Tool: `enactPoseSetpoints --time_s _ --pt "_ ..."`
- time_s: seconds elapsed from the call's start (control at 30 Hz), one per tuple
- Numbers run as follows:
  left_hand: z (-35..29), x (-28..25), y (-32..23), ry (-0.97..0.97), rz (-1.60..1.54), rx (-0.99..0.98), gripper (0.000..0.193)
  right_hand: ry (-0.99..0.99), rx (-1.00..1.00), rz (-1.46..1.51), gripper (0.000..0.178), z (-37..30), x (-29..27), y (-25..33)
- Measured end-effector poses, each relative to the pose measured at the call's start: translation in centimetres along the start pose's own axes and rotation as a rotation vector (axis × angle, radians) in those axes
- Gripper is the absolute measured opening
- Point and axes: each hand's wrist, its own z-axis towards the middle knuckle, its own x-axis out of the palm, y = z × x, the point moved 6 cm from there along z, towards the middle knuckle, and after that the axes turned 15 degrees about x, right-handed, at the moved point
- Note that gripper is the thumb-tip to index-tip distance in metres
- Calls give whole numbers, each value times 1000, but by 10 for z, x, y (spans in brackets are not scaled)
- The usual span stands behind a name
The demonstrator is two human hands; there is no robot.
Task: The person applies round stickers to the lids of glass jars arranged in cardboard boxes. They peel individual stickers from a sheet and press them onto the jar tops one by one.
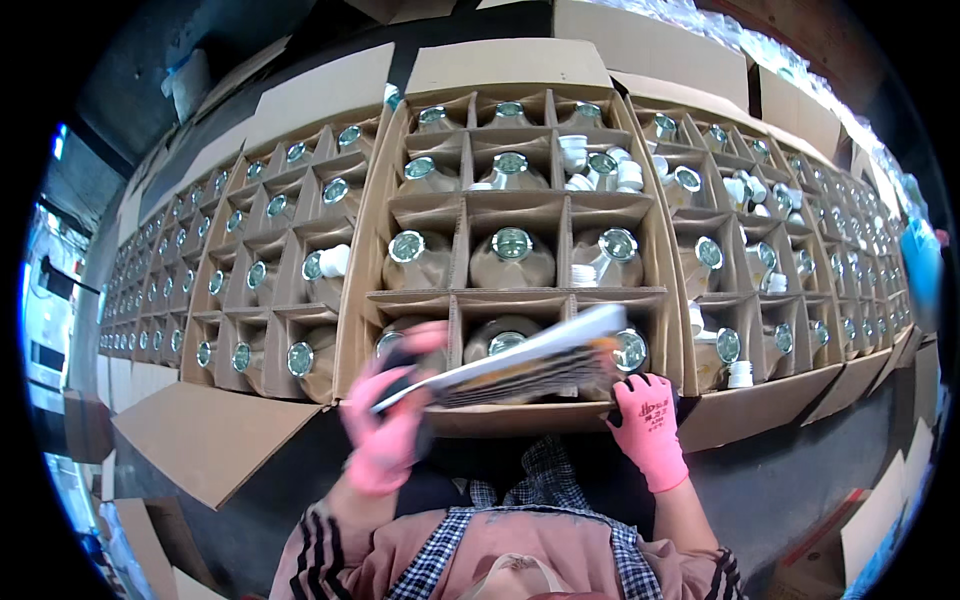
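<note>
Head view: over an open carton [362,290] slants a blurred striped bundle [520,367], its left end pinched in the left hand [385,425], its other near the right hand [645,425], curled at the carton's edge, grip unclear; glass bottles [512,262] stand below.

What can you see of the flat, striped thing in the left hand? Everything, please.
The flat, striped thing is long and thin, with a white edge and a face banded dark, pale and orange; motion blur hides finer detail, and its material is unclear. The left hand, gloved in pink, grips its left end. It slants up toward the picture's right, across the front-row glass bottles of the middle carton. Whether it touches them is unclear.
</note>
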Motion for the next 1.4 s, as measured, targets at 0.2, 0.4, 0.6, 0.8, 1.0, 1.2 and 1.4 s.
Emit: enactPoseSetpoints --time_s 0.2,0.4,0.6,0.8,1.0,1.2,1.4 --pt "-21 -94 -119 -314 1054 -88 26 -16 -136 148 26 -3 1 -7" --pt "-67 -153 -134 -537 676 -545 30 -20 -219 185 26 -6 6 -13" --pt "-191 -233 -69 -703 -47 -679 40 -42 -279 200 25 -4 6 -14" --pt "-191 -193 26 -780 -380 -576 40 -50 -290 179 27 -5 4 -13" --pt "-168 -212 8 -640 -384 -756 46 -44 -215 194 29 -7 -4 -7" --pt "-72 -193 -50 -459 97 -831 16 -66 -131 101 30 -7 -10 5" --pt "28 -50 3 64 -313 -534 20 -87 7 26 38 -3 -8 9"
